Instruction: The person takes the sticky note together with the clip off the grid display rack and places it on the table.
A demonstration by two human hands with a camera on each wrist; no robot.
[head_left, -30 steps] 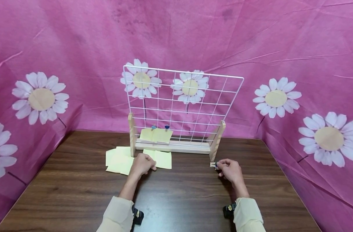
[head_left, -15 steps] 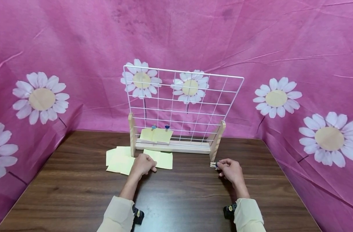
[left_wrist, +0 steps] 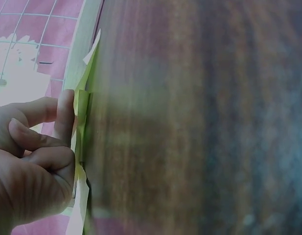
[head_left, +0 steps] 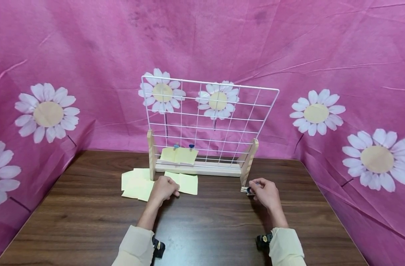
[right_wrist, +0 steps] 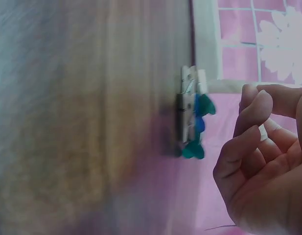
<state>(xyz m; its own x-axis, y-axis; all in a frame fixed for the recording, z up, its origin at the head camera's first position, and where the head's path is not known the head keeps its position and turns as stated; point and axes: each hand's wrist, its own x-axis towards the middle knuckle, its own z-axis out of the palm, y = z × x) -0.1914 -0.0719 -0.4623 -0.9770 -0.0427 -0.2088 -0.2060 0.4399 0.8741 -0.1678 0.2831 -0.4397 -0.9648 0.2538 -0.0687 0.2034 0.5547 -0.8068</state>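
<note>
My left hand (head_left: pixel 164 188) rests at the yellow paper sheets (head_left: pixel 188 184) on the table, its fingers loosely bent. In the left wrist view a fingertip touches the yellow paper (left_wrist: pixel 81 122), seen almost edge-on. My right hand (head_left: pixel 266 193) is by the rack's right foot, just over a small pile of wooden clothespins (head_left: pixel 244 189). The right wrist view shows the pile's clothespins (right_wrist: pixel 187 110) with green and blue hearts, apart from the hand. Thumb and forefinger meet in a pinch; a pale clothespin end (right_wrist: pixel 262 131) shows among the fingers, mostly hidden.
A white wire grid (head_left: pixel 210 114) stands in a wooden base (head_left: pixel 199 169) behind the hands. Two heart clothespins (head_left: pixel 191 146) hold yellow paper (head_left: pixel 179 155) on its lower left. More yellow sheets (head_left: pixel 136 184) lie left. Pink flowered cloth (head_left: pixel 202 44) surrounds the table.
My right hand has lifted slightly from the clothespin pile and shifted a little to the right. The left hand and the papers have stayed in place.
</note>
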